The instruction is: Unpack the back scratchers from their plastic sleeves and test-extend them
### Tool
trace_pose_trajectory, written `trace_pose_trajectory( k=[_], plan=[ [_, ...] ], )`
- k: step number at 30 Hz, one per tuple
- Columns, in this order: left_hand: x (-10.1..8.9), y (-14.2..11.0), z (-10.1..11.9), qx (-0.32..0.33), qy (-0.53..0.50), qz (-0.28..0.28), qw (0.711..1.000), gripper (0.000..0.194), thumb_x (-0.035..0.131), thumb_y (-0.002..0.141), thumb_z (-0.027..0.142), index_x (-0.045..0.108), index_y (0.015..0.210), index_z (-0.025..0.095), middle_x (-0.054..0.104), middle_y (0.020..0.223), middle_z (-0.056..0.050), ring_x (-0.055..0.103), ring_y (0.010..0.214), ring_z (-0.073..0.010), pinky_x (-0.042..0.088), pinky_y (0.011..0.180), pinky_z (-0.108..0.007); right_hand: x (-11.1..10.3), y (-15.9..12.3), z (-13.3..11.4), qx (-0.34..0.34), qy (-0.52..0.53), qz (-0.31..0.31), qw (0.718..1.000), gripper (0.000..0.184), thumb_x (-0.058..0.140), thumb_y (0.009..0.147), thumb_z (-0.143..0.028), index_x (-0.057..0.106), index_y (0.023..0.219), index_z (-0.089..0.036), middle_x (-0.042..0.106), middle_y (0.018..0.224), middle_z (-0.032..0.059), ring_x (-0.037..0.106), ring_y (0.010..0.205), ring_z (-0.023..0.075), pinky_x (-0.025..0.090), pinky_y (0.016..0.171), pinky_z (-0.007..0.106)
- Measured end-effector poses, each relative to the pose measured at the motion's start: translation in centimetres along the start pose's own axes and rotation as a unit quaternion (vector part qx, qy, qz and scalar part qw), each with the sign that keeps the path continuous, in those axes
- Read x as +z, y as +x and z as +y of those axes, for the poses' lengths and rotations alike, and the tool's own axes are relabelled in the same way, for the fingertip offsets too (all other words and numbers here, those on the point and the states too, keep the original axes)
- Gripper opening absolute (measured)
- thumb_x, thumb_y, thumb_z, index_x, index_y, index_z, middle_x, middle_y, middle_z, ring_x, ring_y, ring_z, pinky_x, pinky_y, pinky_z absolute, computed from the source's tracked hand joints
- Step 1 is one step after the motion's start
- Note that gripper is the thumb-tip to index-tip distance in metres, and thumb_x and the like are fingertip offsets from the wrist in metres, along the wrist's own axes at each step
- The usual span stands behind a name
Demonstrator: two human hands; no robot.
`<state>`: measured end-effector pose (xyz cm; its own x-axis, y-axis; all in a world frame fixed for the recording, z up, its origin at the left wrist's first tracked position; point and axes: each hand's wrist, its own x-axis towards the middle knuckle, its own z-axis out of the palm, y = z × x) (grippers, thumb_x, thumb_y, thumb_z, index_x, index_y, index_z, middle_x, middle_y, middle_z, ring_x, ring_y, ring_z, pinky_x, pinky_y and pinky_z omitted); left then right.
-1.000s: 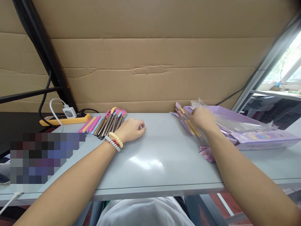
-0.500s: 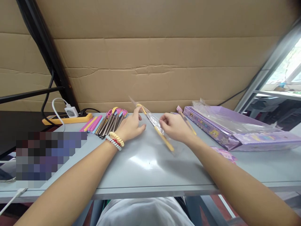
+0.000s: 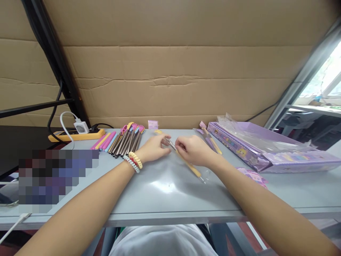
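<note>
A slim yellow-handled stick (image 3: pixel 195 170) with a silver metal middle, seemingly a back scratcher, lies slantwise between my hands in a clear plastic sleeve (image 3: pixel 205 177). My left hand (image 3: pixel 154 146) curls its fingers around the upper metal part, thumb below. Closed in a pinch, my right hand (image 3: pixel 193 150) holds the stick and sleeve near the top of the yellow handle. The stick's yellow upper end (image 3: pixel 158 131) shows behind my left fingers. Beside my left wrist lies a pile of metal-shafted back scratchers (image 3: pixel 129 140) with pink, yellow and blue hand-shaped heads.
Pink, yellow and blue handles (image 3: pixel 105 141) lie left of the pile, before a yellow power strip (image 3: pixel 77 135). A small pink card (image 3: pixel 153 124) stands at the back. Right are wrapped sticks (image 3: pixel 210 140), a purple box (image 3: pixel 239 145) with plastic, and a pink card piece (image 3: pixel 252 176).
My hands have come closer together, the left moving right and down onto the metal part. The stick has shifted slightly toward me, and a small pink card now shows at the back.
</note>
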<state>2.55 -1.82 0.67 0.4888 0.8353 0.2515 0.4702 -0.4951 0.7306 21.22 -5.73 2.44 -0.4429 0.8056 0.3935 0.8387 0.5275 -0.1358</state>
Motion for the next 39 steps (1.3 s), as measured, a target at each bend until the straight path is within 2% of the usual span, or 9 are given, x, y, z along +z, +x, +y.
trace_pose_trajectory(
  k=[2, 4, 8, 12, 17, 23, 29, 34, 39],
  plan=[
    [0.1, 0.1, 0.6, -0.07, -0.146, 0.005, 0.987, 0.048, 0.059, 0.076, 0.02, 0.046, 0.122, 0.018, 0.068, 0.095, -0.008, 0.069, 0.073, -0.0197, 0.054, 0.06, -0.029, -0.1, 0.0, 0.0, -0.016, -0.035, 0.003, 0.999, 0.016, 0.043, 0.086, -0.02, 0.055, 0.076, -0.018, 0.058, 0.06, 0.0011, 0.04, 0.053, 0.0111, 0.024, 0.054, 0.026],
    [0.3, 0.2, 1.2, -0.119, -0.237, 0.026, 0.964, 0.038, 0.057, 0.08, 0.021, 0.046, 0.116, 0.018, 0.066, 0.089, -0.006, 0.069, 0.064, -0.018, 0.053, 0.052, -0.027, -0.1, 0.1, 0.1, -0.029, -0.045, 0.0, 0.999, 0.017, 0.042, 0.087, -0.02, 0.055, 0.076, -0.017, 0.059, 0.062, 0.0017, 0.041, 0.054, 0.0113, 0.024, 0.055, 0.026],
    [0.6, 0.4, 2.0, -0.157, -0.286, 0.09, 0.941, 0.015, 0.059, 0.083, 0.025, 0.049, 0.091, 0.018, 0.064, 0.08, -0.004, 0.066, 0.054, -0.0148, 0.054, 0.049, -0.026, 0.3, 0.1, 0.2, -0.052, -0.042, -0.009, 0.998, 0.019, 0.04, 0.088, -0.018, 0.056, 0.078, -0.017, 0.059, 0.065, 0.0021, 0.043, 0.056, 0.0117, 0.025, 0.056, 0.025],
    [0.8, 0.7, 1.9, -0.183, -0.317, 0.142, 0.92, 0.017, 0.06, 0.08, 0.013, 0.044, 0.085, 0.018, 0.063, 0.066, -0.001, 0.066, 0.052, -0.0157, 0.056, 0.05, -0.027, 0.4, 0.1, 0.0, -0.071, -0.009, -0.009, 0.997, 0.017, 0.043, 0.089, -0.02, 0.059, 0.086, -0.016, 0.062, 0.071, 0.0035, 0.047, 0.06, 0.0123, 0.029, 0.059, 0.025],
    [-0.3, 1.1, 1.1, -0.158, -0.314, 0.234, 0.906, 0.022, 0.058, 0.077, 0.005, 0.042, 0.084, 0.019, 0.059, 0.058, 0.003, 0.062, 0.046, -0.0126, 0.055, 0.049, -0.026, 0.1, -0.1, 0.1, -0.07, 0.071, -0.006, 0.995, 0.018, 0.05, 0.088, -0.03, 0.062, 0.092, -0.017, 0.065, 0.078, 0.0036, 0.053, 0.068, 0.0125, 0.035, 0.063, 0.024],
    [-1.9, 1.4, 0.1, -0.142, -0.319, 0.3, 0.888, 0.021, 0.058, 0.074, 0.007, 0.043, 0.082, 0.019, 0.053, 0.06, 0.006, 0.061, 0.046, -0.0127, 0.056, 0.046, -0.028, -0.1, 0.1, 1.1, -0.009, 0.086, -0.033, 0.996, 0.014, 0.047, 0.079, -0.016, 0.06, 0.081, -0.018, 0.063, 0.075, 0.0017, 0.05, 0.064, 0.0113, 0.034, 0.059, 0.024],
    [-2.4, 1.5, 0.0, -0.126, -0.345, 0.341, 0.865, 0.023, 0.058, 0.072, 0.007, 0.042, 0.083, 0.019, 0.052, 0.063, 0.007, 0.063, 0.047, -0.0119, 0.056, 0.047, -0.025, -0.2, 0.1, 1.5, 0.007, 0.083, -0.027, 0.996, 0.006, 0.054, 0.074, -0.023, 0.057, 0.075, -0.017, 0.058, 0.07, 0.0003, 0.047, 0.061, 0.0109, 0.032, 0.058, 0.024],
    [-2.6, 1.5, 0.0, -0.109, -0.358, 0.357, 0.856, 0.022, 0.058, 0.072, 0.007, 0.042, 0.082, 0.018, 0.051, 0.06, 0.008, 0.063, 0.047, -0.0113, 0.056, 0.05, -0.026, -0.4, 0.1, 1.8, 0.008, 0.072, 0.01, 0.997, 0.015, 0.055, 0.075, -0.028, 0.052, 0.064, -0.018, 0.055, 0.064, -0.0004, 0.045, 0.06, 0.0108, 0.03, 0.059, 0.024],
    [-2.7, 1.6, 0.0, -0.097, -0.371, 0.365, 0.848, 0.023, 0.057, 0.072, 0.007, 0.041, 0.084, 0.019, 0.053, 0.059, 0.008, 0.064, 0.049, -0.0118, 0.057, 0.053, -0.026, -0.7, 0.3, 1.7, 0.08, 0.05, 0.033, 0.995, 0.019, 0.059, 0.075, -0.035, 0.053, 0.068, -0.018, 0.055, 0.065, 0.0003, 0.047, 0.061, 0.0119, 0.029, 0.057, 0.024]
  ],
)
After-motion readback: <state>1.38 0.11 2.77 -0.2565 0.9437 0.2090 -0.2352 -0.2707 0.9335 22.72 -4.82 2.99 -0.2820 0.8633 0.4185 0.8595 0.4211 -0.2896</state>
